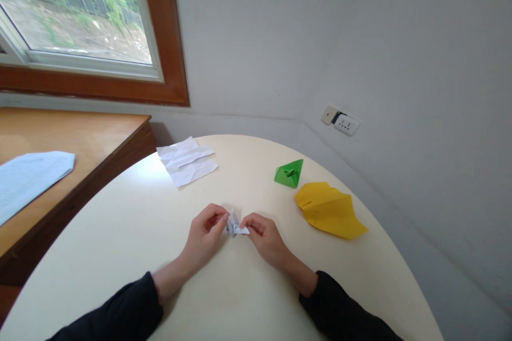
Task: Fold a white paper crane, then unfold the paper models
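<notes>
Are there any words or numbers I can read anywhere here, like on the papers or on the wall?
None can be read.
Small white folded paper held between the left hand and right hand: no writing.
Creased white sheet, green folded paper, yellow folded paper: no print shows.
Wall socket: only tiny dark marks, too small to read.
Pale blue sheet on the wooden desk: blank.

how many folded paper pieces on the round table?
3: white one pinched between left hand and right hand; green one farther back right; yellow one beside it. Creased white sheet not counted.
</notes>
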Motion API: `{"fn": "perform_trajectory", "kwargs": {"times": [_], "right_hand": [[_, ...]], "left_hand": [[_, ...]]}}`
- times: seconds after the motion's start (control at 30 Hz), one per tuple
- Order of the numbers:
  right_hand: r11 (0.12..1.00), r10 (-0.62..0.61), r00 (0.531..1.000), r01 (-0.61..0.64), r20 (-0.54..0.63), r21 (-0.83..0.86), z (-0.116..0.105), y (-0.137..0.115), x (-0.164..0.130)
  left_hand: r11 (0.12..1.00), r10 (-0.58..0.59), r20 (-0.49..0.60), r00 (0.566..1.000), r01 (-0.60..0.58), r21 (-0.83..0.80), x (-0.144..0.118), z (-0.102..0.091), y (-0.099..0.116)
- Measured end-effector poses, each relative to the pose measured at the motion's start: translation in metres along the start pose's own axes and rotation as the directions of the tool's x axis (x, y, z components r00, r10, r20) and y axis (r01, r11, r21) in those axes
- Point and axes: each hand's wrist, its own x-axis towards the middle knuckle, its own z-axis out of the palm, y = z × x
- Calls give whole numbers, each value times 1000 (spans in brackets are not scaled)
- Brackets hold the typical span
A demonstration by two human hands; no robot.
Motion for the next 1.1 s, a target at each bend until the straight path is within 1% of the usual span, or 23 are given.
{"fn": "perform_trajectory", "kwargs": {"times": [0.13,0.23,0.33,0.47,0.63,0.73,0.8,0.93,1.1], "right_hand": [[997,-13,1000,13,1,-73,-4,-6,-1],[995,-30,999,31,14,-90,-5,-13,-1],[994,-17,1000,19,19,-110,-2,-15,-2],[998,1,1000,0,31,-59,1,-11,-2],[997,-15,1000,16,7,-69,-1,-8,-2],[998,-33,999,32,-27,-52,-2,-8,-1],[999,-32,998,31,-49,-30,-2,-7,-1],[999,-2,997,4,-72,33,-1,-5,-1],[997,27,997,-21,-75,73,-1,-5,-1]], "left_hand": [[1000,-3,-21,1000,3,-2,0,0,-1],[1000,-24,-9,1000,24,-19,0,0,-3],[997,-57,11,998,57,-57,-1,0,-4],[995,-73,32,997,76,-71,-1,0,-5],[996,-62,59,996,65,-61,0,1,-5],[999,-26,72,997,28,-24,0,1,-8],[1000,-23,91,996,23,11,0,1,-12],[998,-39,127,991,33,53,-1,0,-20],[994,2,178,984,-21,105,-2,0,-23]]}}
